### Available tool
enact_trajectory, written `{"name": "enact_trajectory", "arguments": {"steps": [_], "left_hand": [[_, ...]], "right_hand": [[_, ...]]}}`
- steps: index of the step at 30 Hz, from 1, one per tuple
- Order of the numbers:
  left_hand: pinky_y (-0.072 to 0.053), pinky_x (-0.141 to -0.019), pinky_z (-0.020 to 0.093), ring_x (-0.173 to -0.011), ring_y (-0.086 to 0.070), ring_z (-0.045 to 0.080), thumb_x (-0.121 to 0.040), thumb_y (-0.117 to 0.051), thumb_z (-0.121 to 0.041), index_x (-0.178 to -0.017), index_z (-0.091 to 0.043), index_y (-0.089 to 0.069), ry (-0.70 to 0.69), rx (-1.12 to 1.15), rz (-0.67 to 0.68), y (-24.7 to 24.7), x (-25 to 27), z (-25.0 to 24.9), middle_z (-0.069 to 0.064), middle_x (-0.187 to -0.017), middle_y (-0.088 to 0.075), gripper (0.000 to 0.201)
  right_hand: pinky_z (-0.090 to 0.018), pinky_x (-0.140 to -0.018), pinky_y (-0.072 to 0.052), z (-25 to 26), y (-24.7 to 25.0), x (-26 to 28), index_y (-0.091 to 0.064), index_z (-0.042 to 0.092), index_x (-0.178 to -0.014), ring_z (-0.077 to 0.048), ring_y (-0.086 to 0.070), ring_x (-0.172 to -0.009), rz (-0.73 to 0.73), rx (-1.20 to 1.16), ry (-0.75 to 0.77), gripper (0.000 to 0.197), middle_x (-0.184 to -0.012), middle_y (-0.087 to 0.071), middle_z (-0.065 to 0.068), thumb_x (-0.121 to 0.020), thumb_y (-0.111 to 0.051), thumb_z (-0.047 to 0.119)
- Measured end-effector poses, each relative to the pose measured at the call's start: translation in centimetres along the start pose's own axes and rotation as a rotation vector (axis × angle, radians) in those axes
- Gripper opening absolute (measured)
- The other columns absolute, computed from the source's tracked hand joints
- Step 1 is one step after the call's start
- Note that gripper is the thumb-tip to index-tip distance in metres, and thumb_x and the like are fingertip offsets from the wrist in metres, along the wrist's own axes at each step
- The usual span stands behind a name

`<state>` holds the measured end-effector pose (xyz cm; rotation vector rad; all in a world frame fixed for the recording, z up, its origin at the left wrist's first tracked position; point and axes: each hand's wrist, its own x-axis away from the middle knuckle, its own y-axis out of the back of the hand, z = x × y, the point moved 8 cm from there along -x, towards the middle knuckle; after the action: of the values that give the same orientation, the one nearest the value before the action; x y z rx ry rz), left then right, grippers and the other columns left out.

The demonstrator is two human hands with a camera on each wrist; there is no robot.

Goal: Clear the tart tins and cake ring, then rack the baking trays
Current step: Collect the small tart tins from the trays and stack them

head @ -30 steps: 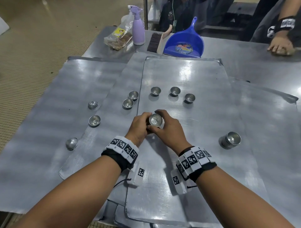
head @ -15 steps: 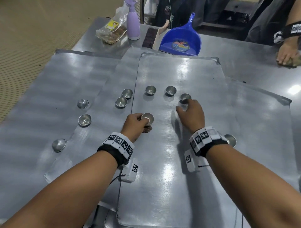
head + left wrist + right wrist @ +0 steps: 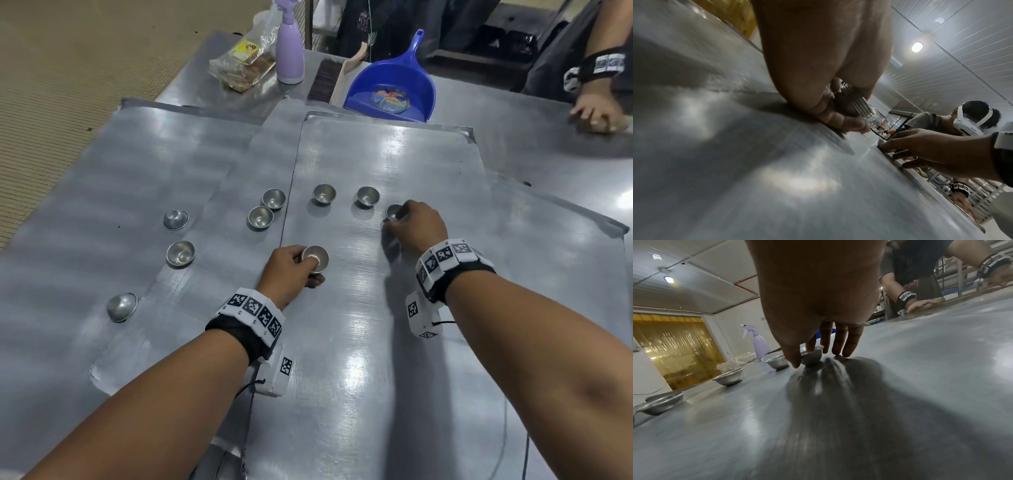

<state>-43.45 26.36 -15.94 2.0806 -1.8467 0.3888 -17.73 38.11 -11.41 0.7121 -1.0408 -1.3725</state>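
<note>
A steel-topped work table (image 3: 534,157) fills the scene, covered by overlapping flat baking trays, with tan tiled floor to the left and a yellow strip curtain seen in the right wrist view. On the central baking tray (image 3: 376,342) a stack of nested tart tins (image 3: 314,258) is grasped by the left hand (image 3: 287,270), fingers curled round its side and the thumb over the rim; the ribbed stack (image 3: 854,102) is confirmed between the fingers in the left wrist view. Farther and to the right, a single tart tin (image 3: 394,211) is pinched by the right hand (image 3: 416,226), thumb on one side and fingers on the other, the tin (image 3: 811,354) standing on the tray. Two more upright tins (image 3: 367,196) (image 3: 324,194) stand to its left in a row, and two (image 3: 273,198) (image 3: 260,217) lie just beyond the tray's left edge. On the left baking tray (image 3: 85,192) three tins are spread well apart: the far one (image 3: 175,219) and the near one (image 3: 121,307) upside down, the middle one (image 3: 180,253) upright.

At the far edge are a lilac spray bottle (image 3: 289,51), a clear bag with a yellow label (image 3: 245,63) whose writing cannot be read, a brush (image 3: 325,80) and a blue dustpan (image 3: 392,92). Another person's hand (image 3: 596,114) rests at the far right.

A second ago both hands were together on the stack; half a second ago the right hand was already at the single tin, where it remains. The tin stack seen then at the right is out of sight now.
</note>
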Motion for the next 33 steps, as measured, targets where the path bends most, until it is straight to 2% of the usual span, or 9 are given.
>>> {"name": "enact_trajectory", "arguments": {"steps": [3,7,11,15,18,21,27,30,33], "left_hand": [[-0.063,-0.067,0.034,-0.065,-0.074,0.024,-0.094,-0.057,-0.001,-0.099,0.0,-0.068,0.004,0.008,0.006,0.0,-0.1,-0.1,0.017,-0.084,-0.071,0.012],[-0.062,-0.066,0.033,-0.065,-0.074,0.025,-0.094,-0.058,-0.001,-0.099,-0.001,-0.068,0.003,0.014,0.01,0.0,-0.2,-0.1,0.019,-0.085,-0.071,0.012],[-0.061,-0.065,0.032,-0.065,-0.075,0.025,-0.094,-0.058,-0.002,-0.098,-0.003,-0.069,-0.01,0.011,0.003,-0.1,-0.1,-0.2,0.019,-0.085,-0.072,0.011],[-0.061,-0.067,0.035,-0.064,-0.074,0.024,-0.094,-0.057,-0.003,-0.099,-0.001,-0.069,-0.018,0.023,0.01,-0.2,-0.1,-0.3,0.019,-0.085,-0.071,0.013],[-0.061,-0.066,0.035,-0.064,-0.074,0.024,-0.093,-0.057,-0.003,-0.099,-0.001,-0.07,-0.018,0.023,0.007,-0.1,0.0,-0.6,0.016,-0.081,-0.071,0.013],[-0.059,-0.064,0.033,-0.065,-0.074,0.025,-0.093,-0.058,-0.002,-0.099,-0.001,-0.07,-0.019,0.038,0.01,0.0,0.0,-0.7,0.016,-0.08,-0.072,0.014],[-0.06,-0.066,0.037,-0.068,-0.068,0.022,-0.092,-0.062,-0.008,-0.093,0.004,-0.074,0.073,0.234,-0.015,0.6,0.5,-0.5,0.014,-0.077,-0.068,0.017],[-0.053,-0.057,0.031,-0.068,-0.061,0.027,-0.095,-0.057,-0.026,-0.086,-0.004,-0.07,0.147,0.356,-0.012,0.9,1.1,-0.1,0.016,-0.079,-0.062,0.027],[-0.046,-0.061,0.034,-0.067,-0.057,0.026,-0.092,-0.056,-0.044,-0.086,-0.009,-0.071,0.127,0.362,0.033,1.1,1.9,-0.4,0.017,-0.081,-0.061,0.038]], "right_hand": [[-0.034,-0.079,-0.046,-0.3,-0.1,0.1,-0.058,0.013,-0.119,-0.031,-0.061,-0.104,-0.013,-0.043,-0.012,0.041,-0.112,-0.067,-0.01,-0.084,-0.071,0.031],[-0.043,-0.099,-0.048,-0.4,-0.7,0.9,-0.043,0.014,-0.146,-0.034,-0.055,-0.123,0.008,-0.083,-0.008,0.074,-0.133,-0.059,-0.013,-0.082,-0.073,0.036],[-0.041,-0.089,-0.05,0.7,-1.5,3.0,-0.061,0.014,-0.122,-0.032,-0.058,-0.109,0.008,-0.047,0.022,0.047,-0.117,-0.059,-0.011,-0.083,-0.068,0.039],[-0.041,-0.085,-0.052,2.5,-2.4,6.6,-0.058,0.027,-0.103,-0.021,-0.058,-0.097,-0.008,-0.194,0.05,0.031,-0.104,-0.058,0.003,-0.077,-0.069,0.04],[-0.037,-0.085,-0.053,4.2,-3.1,9.3,-0.059,0.03,-0.107,-0.015,-0.062,-0.094,-0.006,-0.322,0.104,0.033,-0.102,-0.064,0.009,-0.078,-0.072,0.04],[-0.022,-0.08,-0.05,5.7,-3.9,11.8,-0.057,0.031,-0.111,-0.003,-0.061,-0.088,0.012,-0.402,0.173,0.037,-0.095,-0.063,0.019,-0.08,-0.076,0.04],[-0.032,-0.086,-0.053,7.7,-4.6,14.1,-0.057,0.03,-0.119,-0.008,-0.065,-0.1,0.005,-0.45,0.256,0.047,-0.108,-0.07,0.014,-0.08,-0.077,0.046],[-0.034,-0.087,-0.053,9.4,-4.6,14.6,-0.055,0.029,-0.125,-0.013,-0.066,-0.102,0.016,-0.397,0.294,0.053,-0.113,-0.07,0.01,-0.08,-0.076,0.047],[-0.038,-0.084,-0.054,10.5,-5.3,14.8,-0.053,0.027,-0.128,-0.018,-0.067,-0.099,0.036,-0.333,0.312,0.055,-0.113,-0.071,0.006,-0.081,-0.076,0.045]]}}
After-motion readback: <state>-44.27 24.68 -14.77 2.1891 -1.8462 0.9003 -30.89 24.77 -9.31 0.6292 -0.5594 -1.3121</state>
